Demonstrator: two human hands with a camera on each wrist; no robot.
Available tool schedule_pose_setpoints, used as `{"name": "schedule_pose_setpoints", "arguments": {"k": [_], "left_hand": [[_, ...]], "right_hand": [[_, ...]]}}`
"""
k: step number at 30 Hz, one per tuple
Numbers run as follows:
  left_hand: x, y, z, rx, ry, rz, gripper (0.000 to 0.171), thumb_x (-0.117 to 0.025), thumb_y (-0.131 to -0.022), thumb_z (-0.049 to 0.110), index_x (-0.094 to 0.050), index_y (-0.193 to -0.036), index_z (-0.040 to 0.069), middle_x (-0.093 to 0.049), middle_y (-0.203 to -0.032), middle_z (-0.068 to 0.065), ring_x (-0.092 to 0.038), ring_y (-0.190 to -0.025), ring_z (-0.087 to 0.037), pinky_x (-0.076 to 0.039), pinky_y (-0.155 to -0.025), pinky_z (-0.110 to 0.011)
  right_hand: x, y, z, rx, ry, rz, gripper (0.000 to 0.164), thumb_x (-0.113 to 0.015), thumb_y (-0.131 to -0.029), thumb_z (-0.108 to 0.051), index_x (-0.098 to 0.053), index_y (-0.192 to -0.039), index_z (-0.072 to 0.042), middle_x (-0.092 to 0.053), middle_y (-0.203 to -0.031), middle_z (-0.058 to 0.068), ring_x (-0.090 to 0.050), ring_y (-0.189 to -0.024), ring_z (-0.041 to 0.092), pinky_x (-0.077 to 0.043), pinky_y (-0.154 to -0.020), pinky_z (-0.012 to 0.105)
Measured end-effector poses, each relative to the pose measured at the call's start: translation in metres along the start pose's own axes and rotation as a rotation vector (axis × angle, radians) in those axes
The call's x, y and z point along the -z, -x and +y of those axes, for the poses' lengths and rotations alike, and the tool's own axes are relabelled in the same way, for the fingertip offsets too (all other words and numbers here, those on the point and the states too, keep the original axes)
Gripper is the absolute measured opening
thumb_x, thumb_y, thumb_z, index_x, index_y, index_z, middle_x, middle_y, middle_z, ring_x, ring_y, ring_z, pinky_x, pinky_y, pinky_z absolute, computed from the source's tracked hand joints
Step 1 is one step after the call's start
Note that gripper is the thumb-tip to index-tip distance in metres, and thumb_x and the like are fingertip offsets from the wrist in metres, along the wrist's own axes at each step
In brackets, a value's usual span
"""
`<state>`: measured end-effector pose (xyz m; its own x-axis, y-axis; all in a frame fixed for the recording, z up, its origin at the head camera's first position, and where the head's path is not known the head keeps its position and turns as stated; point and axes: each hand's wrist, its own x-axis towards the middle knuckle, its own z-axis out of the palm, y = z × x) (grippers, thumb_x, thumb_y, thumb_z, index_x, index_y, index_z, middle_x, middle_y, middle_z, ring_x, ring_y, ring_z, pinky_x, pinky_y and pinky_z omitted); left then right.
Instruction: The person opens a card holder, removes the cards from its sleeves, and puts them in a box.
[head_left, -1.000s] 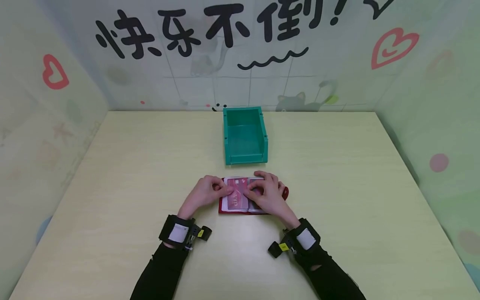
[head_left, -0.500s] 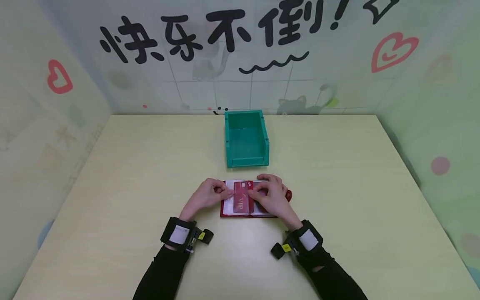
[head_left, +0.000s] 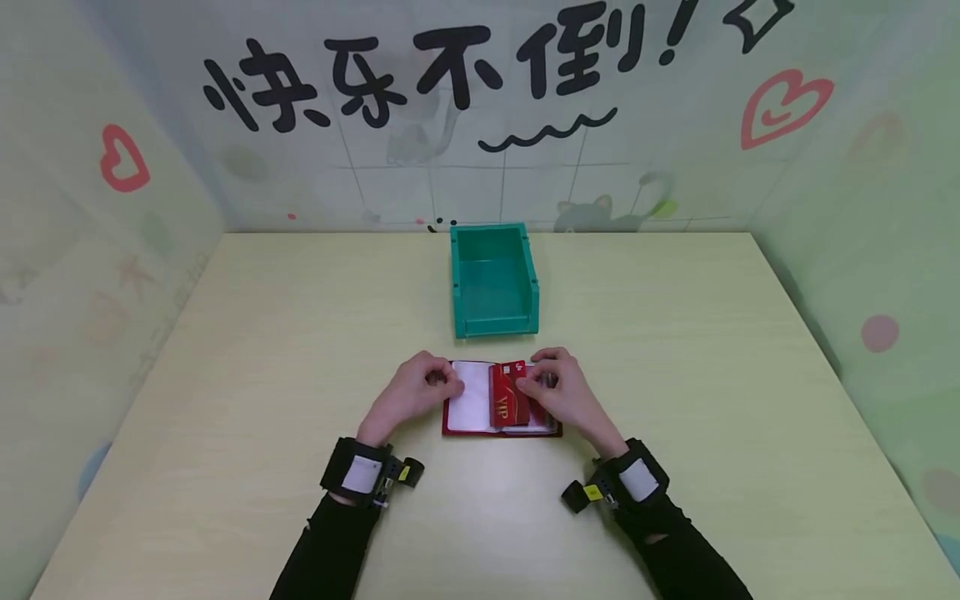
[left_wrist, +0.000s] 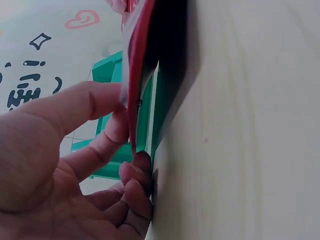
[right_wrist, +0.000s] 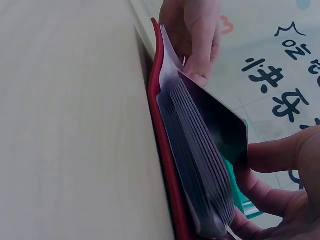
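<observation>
An open card holder (head_left: pixel 471 410) with a red cover and clear plastic sleeves lies in front of the person. My left hand (head_left: pixel 417 388) pinches its left edge; in the left wrist view the thumb and index finger squeeze the sleeve and cover (left_wrist: pixel 135 75). Between the thumb and fingers of my right hand (head_left: pixel 566 395) is a red VIP card (head_left: pixel 508 402), clear of the left sleeve and over the holder's right half. In the right wrist view the card (right_wrist: pixel 222 122) stands tilted above a thick stack of sleeves (right_wrist: pixel 195 155).
A green open-topped bin (head_left: pixel 495 323) stands behind the holder on the pale wooden table (head_left: pixel 300 350). Printed wall panels (head_left: pixel 360 187) rise at the back and both sides.
The red card has slid rightward out of the left sleeve, along with my right hand. My left hand keeps its hold on the holder's left edge.
</observation>
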<state>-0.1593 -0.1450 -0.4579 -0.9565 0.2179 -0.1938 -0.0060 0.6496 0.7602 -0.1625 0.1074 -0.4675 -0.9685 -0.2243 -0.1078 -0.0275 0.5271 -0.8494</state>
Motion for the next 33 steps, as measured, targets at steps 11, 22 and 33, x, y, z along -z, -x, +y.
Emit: {"name": "schedule_pose_setpoints", "arguments": {"k": [11,22,33], "left_hand": [[0.004,-0.005,-0.008,0.083,0.188,-0.102,0.047,-0.071,-0.094,0.023,-0.043,-0.128,0.006,-0.057,-0.076,-0.002,-0.047,-0.070,-0.016,-0.036,-0.067,-0.028],[0.005,-0.004,-0.009,0.050,0.214,-0.128,0.054,-0.071,-0.094,0.021,-0.044,-0.139,0.005,-0.059,-0.077,-0.003,-0.047,-0.070,-0.017,-0.036,-0.067,-0.028],[0.004,-0.002,-0.009,0.023,0.200,-0.136,0.051,-0.070,-0.095,0.019,-0.046,-0.137,0.005,-0.057,-0.074,-0.002,-0.046,-0.068,-0.016,-0.035,-0.065,-0.026]], "right_hand": [[0.030,-0.019,-0.031,0.143,0.050,0.040,0.019,-0.061,-0.100,-0.018,-0.064,-0.099,0.000,-0.069,-0.088,0.018,-0.056,-0.073,0.019,-0.046,-0.064,0.025],[0.049,-0.086,-0.088,0.067,0.211,0.023,0.033,-0.062,-0.099,-0.014,-0.052,-0.126,0.003,-0.068,-0.083,0.017,-0.066,-0.066,0.029,-0.050,-0.056,0.023],[0.025,-0.130,-0.098,-0.036,0.508,-0.173,0.063,-0.053,-0.100,-0.001,-0.024,-0.156,0.000,-0.051,-0.146,0.027,-0.070,-0.066,0.023,-0.055,-0.056,0.025]]}}
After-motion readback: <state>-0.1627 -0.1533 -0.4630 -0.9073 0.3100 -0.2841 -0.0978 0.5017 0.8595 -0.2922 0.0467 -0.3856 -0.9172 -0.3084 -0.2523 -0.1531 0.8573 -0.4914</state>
